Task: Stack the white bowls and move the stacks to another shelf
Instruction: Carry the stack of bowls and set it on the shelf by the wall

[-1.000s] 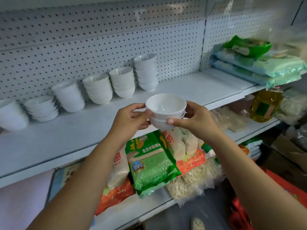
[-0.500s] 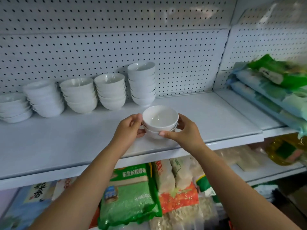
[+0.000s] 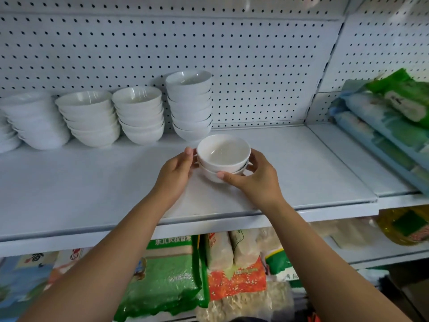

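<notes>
My left hand (image 3: pixel 178 168) cups the stack (image 3: pixel 223 156), my right hand (image 3: pixel 257 180) pinches it lower down. It sits between them, low over the shelf (image 3: pixel 104 196). Looks light, rigid, glaze-slick, chippable: I'd grip the walls under the rims, never the top alone.

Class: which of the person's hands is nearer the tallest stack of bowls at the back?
Left. The left hand holds the two nested bowls directly in front of the tallest stack; the right hand holds their other side, further to the right.
</notes>
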A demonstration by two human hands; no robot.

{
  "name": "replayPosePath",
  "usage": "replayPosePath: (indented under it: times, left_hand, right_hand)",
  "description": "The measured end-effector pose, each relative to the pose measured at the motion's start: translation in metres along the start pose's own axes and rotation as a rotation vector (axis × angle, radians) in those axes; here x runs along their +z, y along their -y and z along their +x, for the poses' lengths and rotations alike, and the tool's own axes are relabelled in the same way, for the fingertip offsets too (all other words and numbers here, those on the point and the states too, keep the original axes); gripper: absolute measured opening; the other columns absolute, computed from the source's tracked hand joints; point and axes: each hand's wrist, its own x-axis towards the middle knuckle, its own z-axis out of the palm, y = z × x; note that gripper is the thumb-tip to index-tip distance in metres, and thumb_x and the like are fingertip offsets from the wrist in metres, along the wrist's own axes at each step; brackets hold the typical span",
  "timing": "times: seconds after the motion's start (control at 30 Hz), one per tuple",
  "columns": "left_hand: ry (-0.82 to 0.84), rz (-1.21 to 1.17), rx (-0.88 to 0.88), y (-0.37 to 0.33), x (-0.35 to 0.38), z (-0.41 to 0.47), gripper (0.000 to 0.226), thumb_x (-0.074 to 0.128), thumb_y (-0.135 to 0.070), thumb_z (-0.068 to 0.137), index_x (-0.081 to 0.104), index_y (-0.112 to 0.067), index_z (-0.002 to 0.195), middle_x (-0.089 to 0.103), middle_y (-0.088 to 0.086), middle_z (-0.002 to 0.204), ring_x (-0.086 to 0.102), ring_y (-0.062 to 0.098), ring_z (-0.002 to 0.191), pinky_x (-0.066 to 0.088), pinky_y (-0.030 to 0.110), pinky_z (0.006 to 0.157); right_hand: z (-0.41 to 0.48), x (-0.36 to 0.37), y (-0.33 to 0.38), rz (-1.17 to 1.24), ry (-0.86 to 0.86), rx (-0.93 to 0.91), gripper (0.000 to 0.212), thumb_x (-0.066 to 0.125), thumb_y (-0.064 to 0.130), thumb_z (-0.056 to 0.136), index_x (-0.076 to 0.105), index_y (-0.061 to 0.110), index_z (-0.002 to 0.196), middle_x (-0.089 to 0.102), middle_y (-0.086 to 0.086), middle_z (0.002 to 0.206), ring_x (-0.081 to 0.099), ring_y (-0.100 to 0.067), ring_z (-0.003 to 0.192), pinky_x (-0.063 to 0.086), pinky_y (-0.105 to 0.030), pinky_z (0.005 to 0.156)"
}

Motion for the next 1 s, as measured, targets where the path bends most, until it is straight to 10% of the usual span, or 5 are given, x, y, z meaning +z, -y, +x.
replayPosePath:
  times: [0.43, 1.0]
  left_hand:
    - [-0.181, 0.823, 0.058, 0.028, 0.006, 0.02, 0.07, 0.035, -0.062, 0.095, 0.067, -0.014, 0.134, 0.067, 0.01, 0.137, 0.055, 0.032, 0.134, 0.038, 0.045, 0.115]
    - [-0.244, 0.772, -0.034, 0.031, 0.003, 0.035, 0.049, 0.039, -0.059, 0.104, 0.067, -0.022, 0.12, 0.062, -0.006, 0.136, 0.046, 0.02, 0.134, 0.025, 0.04, 0.112]
  right_hand:
    - [0.071, 0.002, -0.008, -0.052, -0.139, 0.049, 0.088, 0.095, 0.038, 0.069, 0.052, 0.022, 0.143, 0.06, 0.012, 0.123, 0.058, -0.007, 0.107, 0.042, -0.007, 0.075]
    - [0.143, 0.024, -0.001, -0.177, -0.202, 0.151, 0.088, 0.088, 0.05, 0.074, 0.04, 0.013, 0.139, 0.057, -0.002, 0.136, 0.058, -0.024, 0.123, 0.044, -0.029, 0.085]
